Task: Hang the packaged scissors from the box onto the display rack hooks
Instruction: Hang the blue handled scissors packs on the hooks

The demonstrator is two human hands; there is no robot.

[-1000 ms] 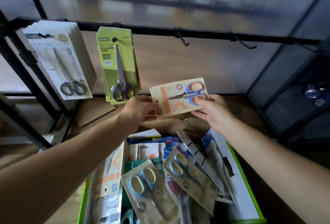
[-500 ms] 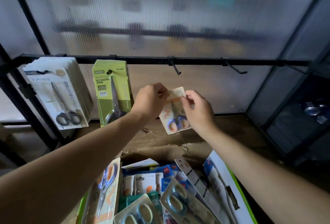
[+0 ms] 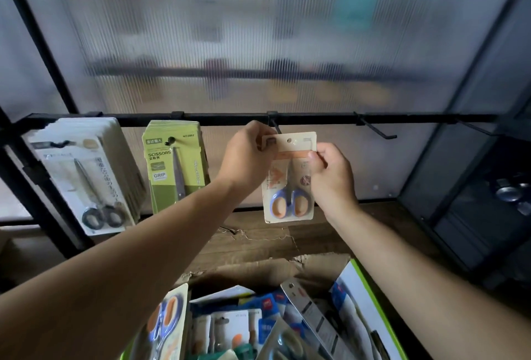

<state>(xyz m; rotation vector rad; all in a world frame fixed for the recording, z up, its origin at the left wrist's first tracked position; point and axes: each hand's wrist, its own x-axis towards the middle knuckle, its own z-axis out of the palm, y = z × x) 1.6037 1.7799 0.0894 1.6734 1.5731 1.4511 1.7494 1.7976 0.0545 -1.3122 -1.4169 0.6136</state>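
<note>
In the head view, I had the pack (image 3: 288, 187) upright just under the rail (image 3: 316, 118). My left hand (image 3: 247, 155) pinched its top left corner and my right hand (image 3: 330, 175) pinched its right edge. The hole (image 3: 289, 140) sat just beside the tip of the hook (image 3: 276, 127), slightly right and below, and looked not yet threaded.

To do this well, I judged the card should be kept flat to the hook tip, nudged left and up until hole met tip, then pushed far along the hook before either pinch let go.

The green packs (image 3: 175, 164) hung near on the left, with the white packs (image 3: 83, 170) beyond them. To the right the next hook (image 3: 376, 129) was bare, so there was room that side. The box (image 3: 373, 296) lay near and below, well apart from the hands.
</note>
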